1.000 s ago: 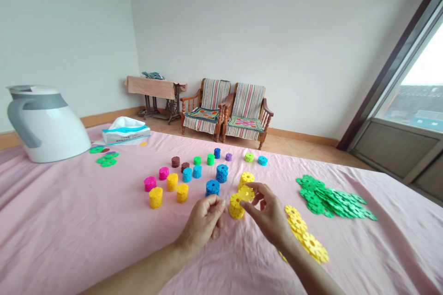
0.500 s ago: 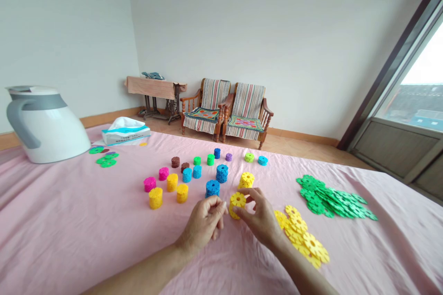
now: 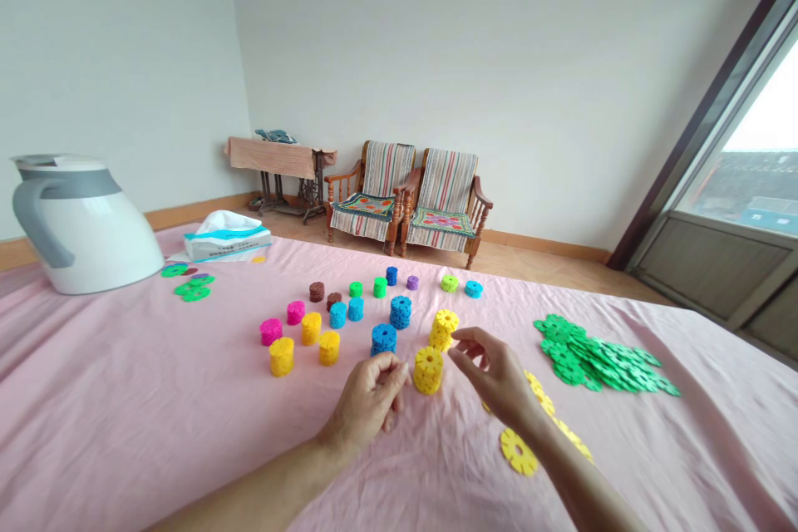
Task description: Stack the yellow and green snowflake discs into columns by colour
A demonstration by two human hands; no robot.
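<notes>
Hands: left hand (image 3: 367, 401) and right hand (image 3: 499, 378) low over a pink sheet (image 3: 155, 416), either side of a yellow stack (image 3: 428, 370).
Far left: a white kettle (image 3: 84, 224) with a grey handle stands on the sheet, a tissue pack (image 3: 228, 237) just right of it and flat green discs (image 3: 190, 288) in front.
Centre left: short colour stacks (image 3: 310, 328) in yellow, pink, brown, blue and green stand upright and apart.
Left hand: fingers curled in, thumb pressed to the fingertips, just beside the yellow stack; whether anything sits in the pinch cannot be told.
Yellow stack: notched discs piled upright on the sheet between the two hands, a second yellow pile (image 3: 444, 328) close behind and a blue stack (image 3: 384, 338) to its left.
Right hand: fingers spread and loose, holding nothing, just right of the stack and not touching it.
Right: one loose yellow disc (image 3: 518, 450) lies flat by the right wrist, with more partly hidden behind it.
Far right: a heap of green discs (image 3: 598, 362) lies spread flat.
</notes>
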